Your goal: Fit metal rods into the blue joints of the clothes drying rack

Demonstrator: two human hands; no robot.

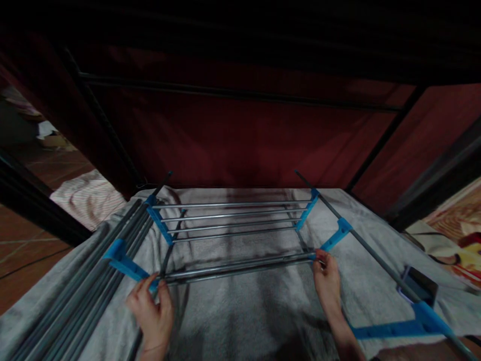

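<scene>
A partly built drying rack of grey metal tubes and blue plastic brackets stands on the grey cloth. My left hand [152, 308] is closed around the lower end of the left blue bracket [126, 261], its thumb by the tube ends. On the other side, my right hand [326, 278] pinches the end of the right blue bracket [335, 236]. Between both hands run two metal rods [240, 268], close together. Further back, several thin rods [233, 216] span two more blue brackets, [160, 218] being the left one. Fingers partly hide the joints.
Several loose metal tubes [93, 286] lie along the left. A long upright tube [383, 265] runs along the right to another blue bracket [402, 326]. Near it lies a dark phone [419, 285]. A dark red panel [233, 135] rises behind the grey cloth [240, 316].
</scene>
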